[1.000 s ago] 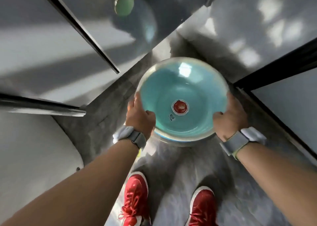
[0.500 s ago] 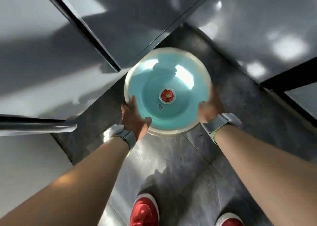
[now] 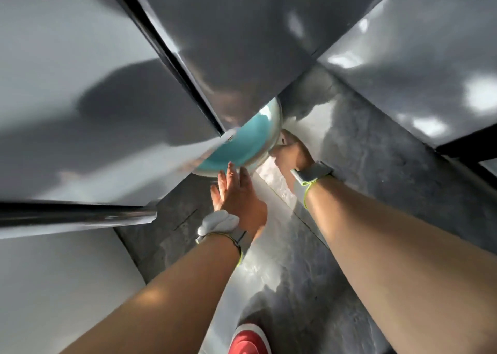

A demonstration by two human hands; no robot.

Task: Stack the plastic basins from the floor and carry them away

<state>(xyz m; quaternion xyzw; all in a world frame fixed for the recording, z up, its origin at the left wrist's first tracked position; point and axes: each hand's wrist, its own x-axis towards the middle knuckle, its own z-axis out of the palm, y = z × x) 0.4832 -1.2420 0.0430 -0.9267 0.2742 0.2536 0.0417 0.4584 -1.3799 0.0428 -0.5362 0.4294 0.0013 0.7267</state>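
A turquoise plastic basin [image 3: 243, 145] with a pale rim lies partly under the grey cabinet [image 3: 228, 58], more than half of it hidden. My left hand [image 3: 236, 195] is flat, fingers spread, with the fingertips against the basin's near rim. My right hand [image 3: 291, 153] is curled on the rim at the basin's right side. Whether other basins are nested beneath it cannot be seen.
Grey glossy cabinet panels rise on the left [image 3: 80, 98] and right [image 3: 416, 58], meeting over a narrow strip of dark stone floor [image 3: 363, 179]. A dark rail [image 3: 75, 215] juts out at left. One red shoe [image 3: 250, 340] stands at the bottom edge.
The basin has gone forward from between my hands to partly under the cabinet. My left hand has let go of the rim and opened flat against it. The view has tipped further forward.
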